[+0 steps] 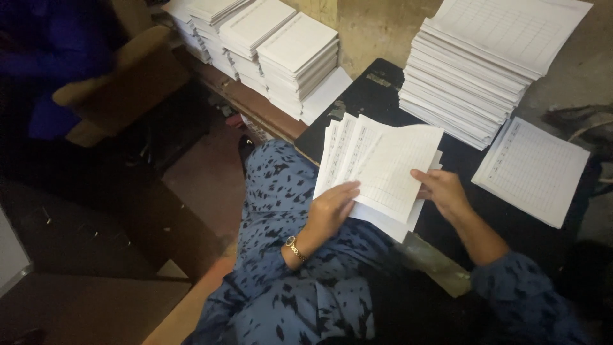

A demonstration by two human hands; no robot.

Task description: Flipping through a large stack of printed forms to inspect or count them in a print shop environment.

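Head view shows a fanned sheaf of ruled paper sheets (377,166) lying on the near edge of a dark table (377,89), just left of the picture's centre, its leaves splayed so that several printed edges show one behind another. The left hand (332,207), a gold wristwatch (294,248) on its wrist, lies with fingers extended and close together on the sheaf's lower left corner, at about 7 o'clock from its middle, pressing it flat. The right hand (444,190) sits at about 4 o'clock from the sheaf, thumb and fingers pinching the right edge of the top sheets. I judge the sheets light, thin and limp: they would bend under their own weight, slide readily over each other, and crease or tear if gripped hard, so the edges and corners, held flat between thumb and fingers with the other palm steadying the pile, look the best places to take hold. At 3 o'clock, well apart, a small flat pile of ruled sheets (533,171) lies on the table; at 1 o'clock stands a tall stack of ruled sheets (476,83). At 11 o'clock, beyond the table's end, several white paper stacks (268,45) sit in a row on a bench. Both sleeves are blue with dark flecks.
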